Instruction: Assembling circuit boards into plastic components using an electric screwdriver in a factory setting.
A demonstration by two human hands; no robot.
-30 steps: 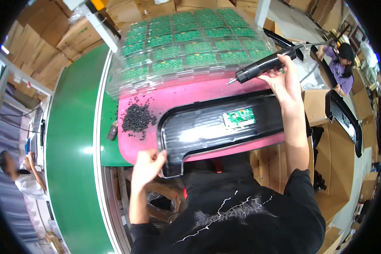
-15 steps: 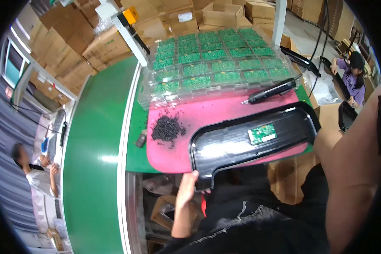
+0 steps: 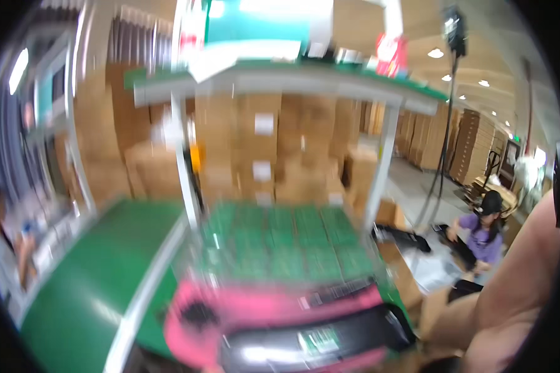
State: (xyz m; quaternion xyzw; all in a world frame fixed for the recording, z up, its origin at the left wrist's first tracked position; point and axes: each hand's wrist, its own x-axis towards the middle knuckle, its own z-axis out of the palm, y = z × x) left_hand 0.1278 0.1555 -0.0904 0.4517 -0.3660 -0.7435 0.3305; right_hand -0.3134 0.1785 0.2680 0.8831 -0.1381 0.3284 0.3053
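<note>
Black plastic shell, long & glossy, lies on a pink mat at the bottom edge, L of your R arm; blur hides whether shell & arm touch. Your bare R arm looms large & bent along the R rim; your R hand can't be made out, so can't tell if its fingers are apart, together or clamped on sth. Your L hand is out of view; can't tell its state either. Inside the shell, L of your R arm, sits a green circuit board. Beyond the shell, a dark screwdriver lies on the mat, v. blurred. Farther L of that arm, same mat: a dark heap of small pcs. Past the mat are stacked clear trays w/ rows of green boards. Ahead & higher than your arm: a shelf, w/ cardboard boxes behind. Just past your R arm is a person in purple; another person is far L.
</note>
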